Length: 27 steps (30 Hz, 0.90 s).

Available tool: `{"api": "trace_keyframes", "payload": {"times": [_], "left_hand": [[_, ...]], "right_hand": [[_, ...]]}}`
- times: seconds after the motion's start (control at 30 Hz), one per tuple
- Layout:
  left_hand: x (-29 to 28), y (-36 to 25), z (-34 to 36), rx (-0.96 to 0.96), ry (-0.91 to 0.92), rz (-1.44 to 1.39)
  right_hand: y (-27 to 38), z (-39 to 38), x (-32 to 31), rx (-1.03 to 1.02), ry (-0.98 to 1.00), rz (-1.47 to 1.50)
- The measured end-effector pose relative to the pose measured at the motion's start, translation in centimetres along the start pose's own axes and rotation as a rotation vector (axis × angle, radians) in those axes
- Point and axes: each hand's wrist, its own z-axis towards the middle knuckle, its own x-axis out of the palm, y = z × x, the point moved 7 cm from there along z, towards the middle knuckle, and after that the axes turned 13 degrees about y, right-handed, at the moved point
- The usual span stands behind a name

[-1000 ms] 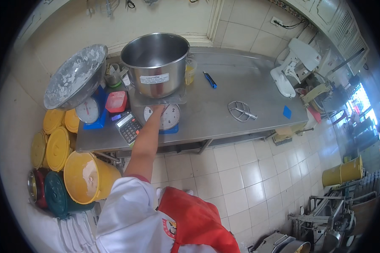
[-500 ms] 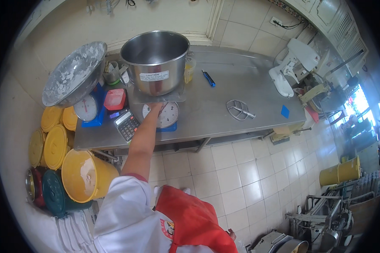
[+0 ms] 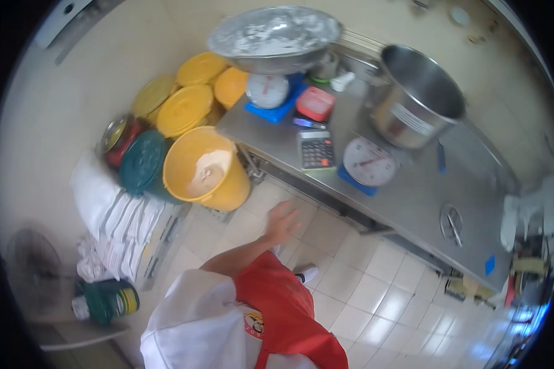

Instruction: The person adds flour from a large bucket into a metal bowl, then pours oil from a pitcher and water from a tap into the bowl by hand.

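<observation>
One bare hand (image 3: 282, 221) shows, fingers spread wide and holding nothing, hanging over the pale glazed floor tiles (image 3: 351, 289); which hand it is cannot be told for sure, though it reads as the left. Nearest it, at ten o'clock, stands an open yellow plastic bucket (image 3: 206, 169), round and smooth, with pale powder heaped inside. At one o'clock of the hand the brushed-steel tabletop (image 3: 412, 190) begins, well apart from the fingers. On its near edge lie a flat grey calculator (image 3: 317, 149) and, just beside it, a round white dial scale (image 3: 369, 162) on a blue base. Farther on stands a tall shiny steel pot (image 3: 415, 98), cylindrical. At twelve o'clock, farther still, a second dial scale (image 3: 267, 91) carries a wide, dented metal bowl (image 3: 275, 37) dusted white. Lidded yellow tubs (image 3: 184, 109) cluster at eleven o'clock.
</observation>
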Motion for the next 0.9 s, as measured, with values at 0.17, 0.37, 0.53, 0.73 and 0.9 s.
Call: {"api": "trace_keyframes", "payload": {"times": [0.17,0.37,0.53,0.73,0.9], "left_hand": [[-8.2,25.9,-19.5,-1.024,-0.223,0.079],[-21.4,45.4,-33.6,-1.663,-0.342,-0.054],[-29.4,62.2,-33.1,-1.361,-0.132,0.223],[-34.4,76.7,-24.6,-0.765,0.102,0.345],[-33.9,81.5,-25.4,-0.734,0.102,0.268]], "right_hand": [[15.0,-4.4,20.5,-0.189,0.208,-0.639],[12.9,-15.2,59.9,-0.507,0.743,-1.198],[-5.1,-16.1,90.7,-0.77,1.08,-1.531],[-26.9,-3.3,115.0,-1.462,1.01,-2.225],[-34.0,10.6,120.7,-0.963,0.386,-2.794]]}}
